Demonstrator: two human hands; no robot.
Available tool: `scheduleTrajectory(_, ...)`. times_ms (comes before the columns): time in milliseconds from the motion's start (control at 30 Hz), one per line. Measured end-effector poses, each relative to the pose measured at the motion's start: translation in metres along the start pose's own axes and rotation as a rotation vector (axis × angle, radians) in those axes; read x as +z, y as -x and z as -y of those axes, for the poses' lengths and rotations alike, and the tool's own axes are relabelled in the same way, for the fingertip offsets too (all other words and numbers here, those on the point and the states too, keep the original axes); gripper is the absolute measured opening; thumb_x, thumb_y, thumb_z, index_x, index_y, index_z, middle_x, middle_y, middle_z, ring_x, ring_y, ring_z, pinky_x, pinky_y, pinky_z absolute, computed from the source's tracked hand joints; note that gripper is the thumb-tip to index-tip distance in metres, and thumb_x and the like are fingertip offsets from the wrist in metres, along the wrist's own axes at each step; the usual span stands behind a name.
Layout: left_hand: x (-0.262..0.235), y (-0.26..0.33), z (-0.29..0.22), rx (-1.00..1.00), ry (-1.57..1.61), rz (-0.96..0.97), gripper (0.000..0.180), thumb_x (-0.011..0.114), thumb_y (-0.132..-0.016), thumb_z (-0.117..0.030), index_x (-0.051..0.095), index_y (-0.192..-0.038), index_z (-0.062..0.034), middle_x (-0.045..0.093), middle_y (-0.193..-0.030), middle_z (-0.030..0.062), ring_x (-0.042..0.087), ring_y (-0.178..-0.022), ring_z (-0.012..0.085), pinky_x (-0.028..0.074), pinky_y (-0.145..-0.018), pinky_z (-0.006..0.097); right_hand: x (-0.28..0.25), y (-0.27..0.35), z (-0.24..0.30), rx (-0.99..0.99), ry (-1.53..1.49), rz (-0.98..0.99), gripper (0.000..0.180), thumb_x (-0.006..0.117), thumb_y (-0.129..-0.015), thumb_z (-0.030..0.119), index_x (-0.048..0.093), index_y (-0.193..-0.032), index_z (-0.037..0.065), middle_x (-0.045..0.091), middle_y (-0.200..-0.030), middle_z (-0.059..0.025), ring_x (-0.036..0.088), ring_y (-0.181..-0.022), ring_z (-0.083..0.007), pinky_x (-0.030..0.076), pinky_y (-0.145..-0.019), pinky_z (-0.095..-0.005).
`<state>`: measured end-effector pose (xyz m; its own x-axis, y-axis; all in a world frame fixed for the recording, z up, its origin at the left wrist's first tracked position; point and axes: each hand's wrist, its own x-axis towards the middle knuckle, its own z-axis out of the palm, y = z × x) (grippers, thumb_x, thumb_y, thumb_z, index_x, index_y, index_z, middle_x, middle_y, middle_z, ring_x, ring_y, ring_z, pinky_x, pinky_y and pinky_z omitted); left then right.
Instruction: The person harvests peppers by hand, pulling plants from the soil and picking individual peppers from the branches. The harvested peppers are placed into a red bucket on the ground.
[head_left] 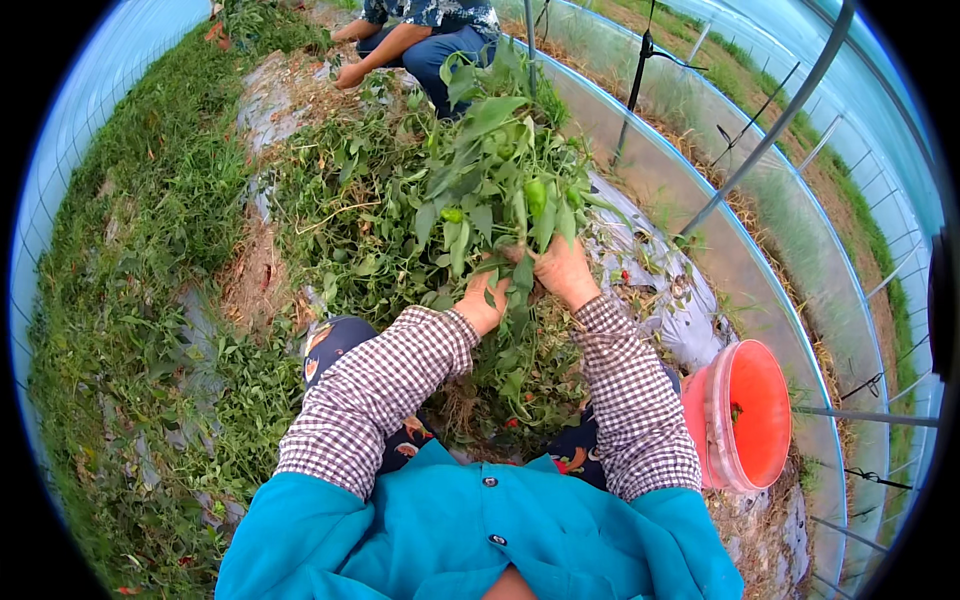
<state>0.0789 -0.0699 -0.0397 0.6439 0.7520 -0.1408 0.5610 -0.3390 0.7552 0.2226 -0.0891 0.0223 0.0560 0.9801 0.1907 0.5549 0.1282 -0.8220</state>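
A bushy, green-leaved pepper plant bearing glossy green peppers is rising at the centre, over low green foliage. The left hand is grasping its lower stems, partly hidden by leaves; the right hand is gripping stems just beside it. A round red plastic bucket is standing near the checked right sleeve.

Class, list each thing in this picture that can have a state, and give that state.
Pepper plant: leafy, fruiting
Green peppers: hanging
Left hand: at the plant, grip partly hidden
Right hand: closed on the plant
Pink bucket: uncovered, something small inside
Ground film: wrinkled, littered
Other person: crouching
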Motion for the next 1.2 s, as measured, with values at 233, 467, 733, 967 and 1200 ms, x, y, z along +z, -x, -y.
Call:
scheduleTrajectory(233, -0.037, 0.018, -0.029, -0.092, 0.157, -0.398, 0.068, 0.070, -0.064, -0.024, 0.035, -0.112, 0.0083, 0.043, -0.111, 0.0219, 0.043, -0.105, 0.0273, 0.035, -0.091, 0.034, -0.044, -0.004, -0.032, 0.436, -0.693, -0.013, 0.013, 0.062, -0.073, 0.010, 0.056, -0.078, 0.000, 0.050, -0.057, -0.0014, 0.043, -0.041, -0.0086, 0.034, -0.036, -0.0201)
scheduleTrajectory(467, -0.065, 0.019, 0.004, -0.223, 1.290, -0.450, 0.036, 0.060, -0.068, -0.003, 0.043, -0.099, 0.0051, 0.051, -0.095, 0.0125, 0.054, -0.080, 0.0209, 0.046, -0.073, 0.032, -0.053, -0.009, -0.120, 0.466, -1.263, 0.156, 0.023, 0.061, -0.075, 0.010, 0.052, -0.095, 0.004, 0.057, -0.073, -0.0038, 0.051, -0.052, -0.0093, 0.042, -0.040, -0.0216)
scheduleTrajectory(733, -0.083, 0.032, -0.009, -0.274, 1.422, -0.265, 0.032, 0.040, -0.084, -0.030, 0.048, -0.105, -0.0083, 0.043, -0.119, 0.0088, 0.042, -0.106, 0.0177, 0.032, -0.092, 0.039, -0.054, -0.013, -0.188, -0.312, -0.523, 0.169, 0.032, 0.061, -0.075, 0.015, 0.052, -0.103, 0.003, 0.057, -0.094, -0.0095, 0.055, -0.085, -0.0202, 0.046, -0.075, -0.0318)
scheduleTrajectory(967, -0.089, 0.028, 0.003, -0.153, 1.650, -0.311, 0.033, 0.035, -0.084, -0.025, 0.048, -0.107, -0.0051, 0.052, -0.105, 0.0103, 0.048, -0.095, 0.0201, 0.034, -0.090, 0.035, -0.048, 0.003, -0.164, -0.107, -1.072, 0.285, 0.033, 0.049, -0.085, 0.020, 0.047, -0.108, -0.003, 0.051, -0.101, -0.0121, 0.054, -0.080, -0.0166, 0.047, -0.064, -0.0283)
scheduleTrajectory(1200, -0.085, 0.029, 0.005, -0.046, 1.512, -0.177, 0.021, 0.044, -0.080, -0.009, 0.051, -0.098, -0.0007, 0.055, -0.094, 0.0086, 0.051, -0.087, 0.0193, 0.042, -0.080, 0.033, -0.050, -0.011, -0.175, -0.191, -1.118, 0.418, 0.032, 0.048, -0.085, 0.013, 0.046, -0.113, -0.003, 0.057, -0.093, -0.0096, 0.056, -0.069, -0.0118, 0.048, -0.055, -0.0221)
